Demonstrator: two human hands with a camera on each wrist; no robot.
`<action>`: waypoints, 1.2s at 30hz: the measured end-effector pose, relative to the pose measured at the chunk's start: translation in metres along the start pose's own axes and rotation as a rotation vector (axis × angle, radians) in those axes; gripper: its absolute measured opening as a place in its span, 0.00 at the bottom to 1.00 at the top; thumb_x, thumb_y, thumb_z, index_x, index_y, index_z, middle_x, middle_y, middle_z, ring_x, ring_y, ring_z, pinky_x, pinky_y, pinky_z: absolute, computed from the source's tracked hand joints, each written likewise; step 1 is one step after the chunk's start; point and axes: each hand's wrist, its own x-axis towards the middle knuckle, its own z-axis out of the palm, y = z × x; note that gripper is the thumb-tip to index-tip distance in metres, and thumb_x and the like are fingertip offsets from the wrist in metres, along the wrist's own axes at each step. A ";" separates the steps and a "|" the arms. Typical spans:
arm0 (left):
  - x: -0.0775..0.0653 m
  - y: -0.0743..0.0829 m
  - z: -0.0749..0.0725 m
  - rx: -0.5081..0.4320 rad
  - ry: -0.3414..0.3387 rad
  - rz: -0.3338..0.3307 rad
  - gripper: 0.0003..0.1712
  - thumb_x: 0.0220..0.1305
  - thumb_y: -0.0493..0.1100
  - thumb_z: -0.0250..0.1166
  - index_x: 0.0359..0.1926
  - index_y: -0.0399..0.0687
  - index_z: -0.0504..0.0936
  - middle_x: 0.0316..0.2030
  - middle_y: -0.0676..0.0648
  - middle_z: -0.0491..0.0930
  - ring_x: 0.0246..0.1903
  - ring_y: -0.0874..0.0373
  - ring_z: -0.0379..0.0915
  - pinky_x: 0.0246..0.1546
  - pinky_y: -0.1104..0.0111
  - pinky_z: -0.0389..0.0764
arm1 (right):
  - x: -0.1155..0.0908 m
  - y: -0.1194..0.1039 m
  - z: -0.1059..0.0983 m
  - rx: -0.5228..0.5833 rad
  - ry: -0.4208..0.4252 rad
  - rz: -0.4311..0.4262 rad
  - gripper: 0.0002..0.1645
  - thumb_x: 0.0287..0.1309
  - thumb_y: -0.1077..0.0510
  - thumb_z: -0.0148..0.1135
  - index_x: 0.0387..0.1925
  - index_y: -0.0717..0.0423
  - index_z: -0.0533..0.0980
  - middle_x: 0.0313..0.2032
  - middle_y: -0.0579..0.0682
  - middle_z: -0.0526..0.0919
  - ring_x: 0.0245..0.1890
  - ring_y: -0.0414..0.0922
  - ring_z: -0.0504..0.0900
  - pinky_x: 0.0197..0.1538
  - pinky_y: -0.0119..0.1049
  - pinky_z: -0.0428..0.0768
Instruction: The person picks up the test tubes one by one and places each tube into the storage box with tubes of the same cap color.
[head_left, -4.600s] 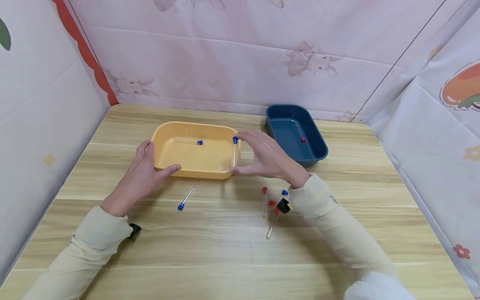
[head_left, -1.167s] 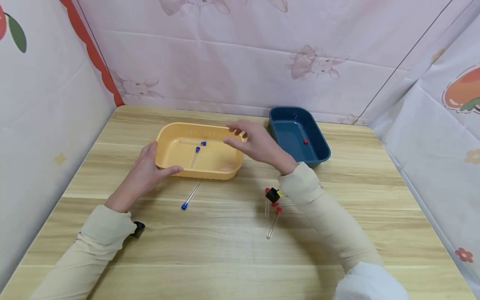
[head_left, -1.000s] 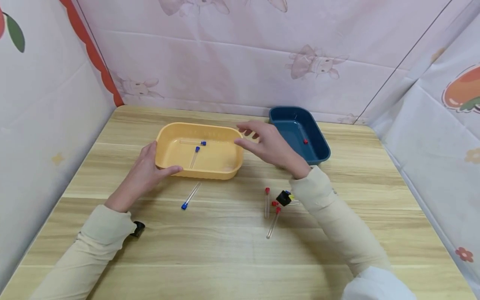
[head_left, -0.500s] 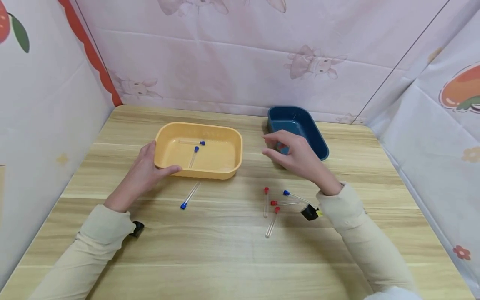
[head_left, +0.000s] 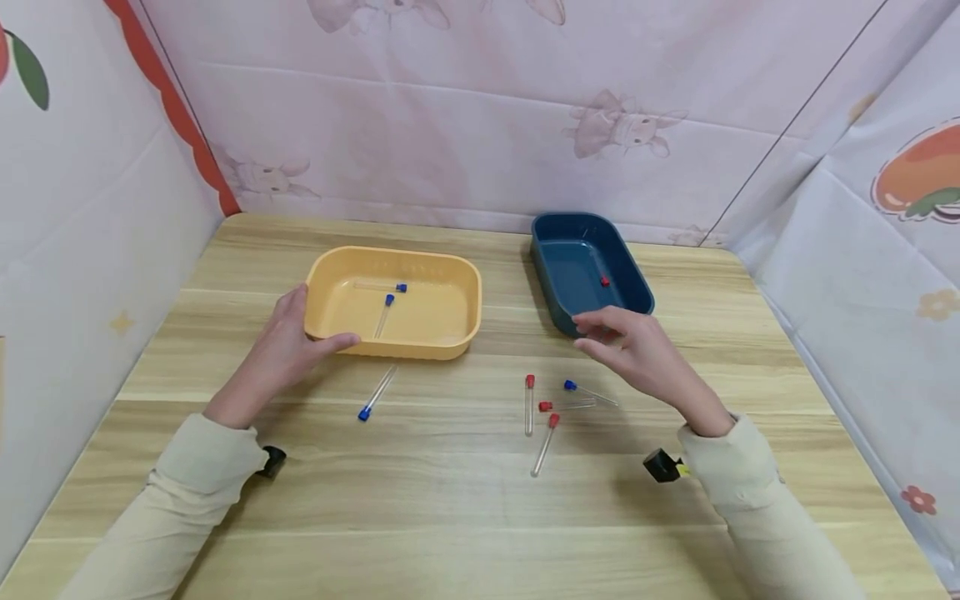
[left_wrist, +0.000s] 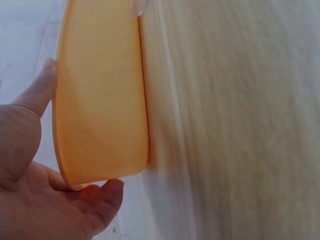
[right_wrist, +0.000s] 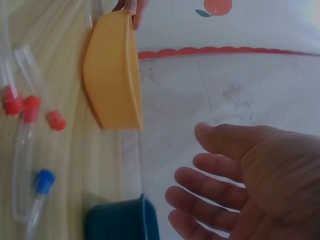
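Wood-grain counter [head_left: 450, 533] under both hands, bearing everything listed here.

Yellow tray [head_left: 435, 312]: right of the left hand. Looks like light, fairly stiff plastic; a rim corner should give the steadiest hold. Inside, two blue-capped tubes [head_left: 385, 312] lie flat, one along the tray's length, the other running from its middle toward the near wall.

Dark blue tray [head_left: 573, 271]: smaller, just beyond the right hand. One red cap [head_left: 604, 281] shows inside; its tube is too faint to make out.

Left hand [head_left: 281, 354] wraps the near-left corner of the yellow tray, fingers at the end wall, thumb along the near side. Right hand [head_left: 645, 354] is in the air by the dark blue tray's near edge, fingers loosely bent, thumb apart, nothing held.

Loose tubes last. Lone blue-capped tube [head_left: 378, 392] right of the left hand, in front of the yellow tray. Left of the right hand, three red-capped tubes [head_left: 529, 408] lie close together; cannot tell whether they touch. Nearest that hand, a slim blue-capped tube [head_left: 597, 394]. Clear bodies, probably light, rigid, slick, perhaps brittle, apt to roll; a gentle pinch just below the cap seems best.
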 end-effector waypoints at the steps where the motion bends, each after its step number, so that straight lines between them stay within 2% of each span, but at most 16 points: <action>1: 0.000 0.000 0.000 -0.001 -0.002 -0.004 0.67 0.62 0.58 0.75 0.81 0.35 0.39 0.74 0.25 0.49 0.67 0.31 0.57 0.68 0.36 0.62 | -0.003 0.003 0.000 0.000 -0.010 0.014 0.16 0.65 0.63 0.70 0.53 0.63 0.84 0.44 0.53 0.88 0.40 0.46 0.85 0.41 0.40 0.85; 7: 0.000 0.000 0.001 -0.005 -0.010 -0.019 0.68 0.62 0.59 0.75 0.82 0.37 0.38 0.74 0.26 0.49 0.66 0.32 0.58 0.67 0.37 0.63 | -0.016 0.019 0.004 -0.043 -0.047 0.094 0.13 0.65 0.63 0.71 0.49 0.63 0.85 0.40 0.51 0.88 0.37 0.45 0.83 0.41 0.39 0.84; 15: -0.001 0.000 0.001 0.008 -0.010 -0.018 0.68 0.62 0.59 0.75 0.82 0.36 0.37 0.75 0.25 0.48 0.67 0.31 0.58 0.67 0.36 0.62 | -0.028 0.035 0.019 -0.032 -0.040 0.119 0.11 0.61 0.67 0.72 0.45 0.67 0.85 0.36 0.51 0.88 0.35 0.45 0.83 0.38 0.35 0.84; 21: -0.001 0.000 0.001 0.011 -0.006 -0.021 0.69 0.62 0.61 0.75 0.82 0.37 0.37 0.75 0.25 0.48 0.67 0.30 0.57 0.68 0.36 0.62 | -0.030 0.044 0.032 -0.006 -0.057 0.143 0.10 0.60 0.68 0.72 0.43 0.68 0.86 0.33 0.51 0.87 0.33 0.44 0.82 0.37 0.34 0.83; 26: 0.000 0.001 0.001 0.009 -0.007 -0.021 0.69 0.62 0.60 0.75 0.82 0.36 0.37 0.75 0.25 0.47 0.68 0.30 0.56 0.68 0.37 0.61 | -0.031 0.047 0.040 0.001 -0.086 0.207 0.09 0.59 0.66 0.74 0.41 0.66 0.86 0.32 0.50 0.87 0.31 0.42 0.80 0.36 0.32 0.81; 36: 0.002 -0.001 0.002 -0.001 -0.006 -0.023 0.69 0.62 0.58 0.75 0.82 0.37 0.37 0.75 0.25 0.48 0.68 0.31 0.56 0.68 0.37 0.62 | -0.028 0.046 0.045 0.001 -0.141 0.302 0.07 0.61 0.62 0.73 0.40 0.61 0.87 0.30 0.47 0.84 0.31 0.44 0.77 0.35 0.33 0.79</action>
